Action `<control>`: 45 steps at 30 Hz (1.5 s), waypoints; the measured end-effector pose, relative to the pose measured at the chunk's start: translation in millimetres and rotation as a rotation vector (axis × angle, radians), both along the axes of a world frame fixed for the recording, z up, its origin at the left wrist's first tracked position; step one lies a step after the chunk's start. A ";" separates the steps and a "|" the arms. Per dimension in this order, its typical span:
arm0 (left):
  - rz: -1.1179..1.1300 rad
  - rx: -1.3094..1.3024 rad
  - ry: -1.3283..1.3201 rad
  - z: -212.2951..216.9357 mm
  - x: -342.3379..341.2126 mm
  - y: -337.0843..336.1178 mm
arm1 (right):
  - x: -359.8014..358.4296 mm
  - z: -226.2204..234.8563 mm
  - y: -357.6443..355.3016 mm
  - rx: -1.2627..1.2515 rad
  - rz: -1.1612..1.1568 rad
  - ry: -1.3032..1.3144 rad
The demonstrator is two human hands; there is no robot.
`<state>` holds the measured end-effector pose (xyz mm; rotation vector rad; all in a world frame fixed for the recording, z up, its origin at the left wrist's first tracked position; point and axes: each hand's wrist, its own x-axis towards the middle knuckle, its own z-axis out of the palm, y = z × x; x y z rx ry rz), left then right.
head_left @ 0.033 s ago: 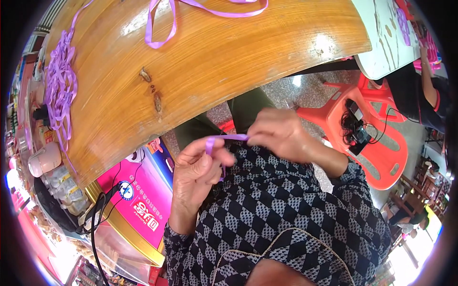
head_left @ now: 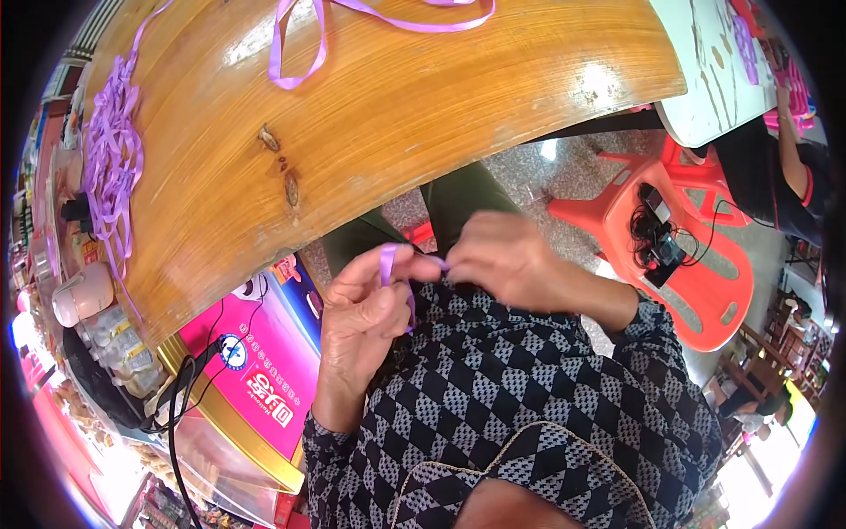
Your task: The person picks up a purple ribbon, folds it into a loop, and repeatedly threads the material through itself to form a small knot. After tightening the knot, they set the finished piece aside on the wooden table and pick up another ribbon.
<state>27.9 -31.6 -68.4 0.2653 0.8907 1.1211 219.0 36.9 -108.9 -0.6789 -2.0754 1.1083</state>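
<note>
Just beyond the table's near edge, over the lap, I can see the person's left hand (head_left: 359, 304) curled, its fingers gripping a narrow, shiny purple ribbon (head_left: 387, 264) that passes over them, while the blurred right hand (head_left: 500, 262) has its fingertips bunched on the short stretch between the two. On the glossy yellow-brown wooden table (head_left: 458, 106) itself lie a tangled heap of similar purple ribbon (head_left: 113, 163) at the left and a loose purple loop (head_left: 292, 84) at the far side.
</note>
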 end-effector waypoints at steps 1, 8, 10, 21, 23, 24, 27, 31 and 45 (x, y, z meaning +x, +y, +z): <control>-0.012 0.021 0.036 -0.6 0.9 2.8 | -8.2 0.9 -7.7 0.115 0.037 0.026; -0.180 0.099 0.731 -5.9 2.2 -16.4 | -17.0 22.7 -1.7 0.270 0.117 -0.047; -0.263 0.198 0.869 -10.4 4.8 -16.5 | -18.8 20.8 -2.4 0.254 0.098 -0.029; -0.151 0.180 0.777 2.8 4.7 -14.3 | -34.7 9.5 -16.3 -0.618 -0.057 0.320; -0.164 0.287 0.980 1.5 8.9 -13.9 | -37.2 10.7 -18.5 -0.800 -0.058 0.360; -0.077 0.324 1.069 2.8 13.3 -13.3 | -38.3 12.0 -18.4 -0.984 -0.049 0.402; 0.062 0.361 1.115 -1.8 17.3 -14.6 | -38.4 17.3 -13.4 -1.186 -0.002 0.445; 0.079 0.478 1.250 -10.0 9.9 -20.4 | -40.3 9.0 -13.1 -1.213 0.055 0.487; -0.182 -0.128 0.449 14.3 -13.9 -3.3 | -33.3 9.0 -16.2 -1.174 0.113 0.438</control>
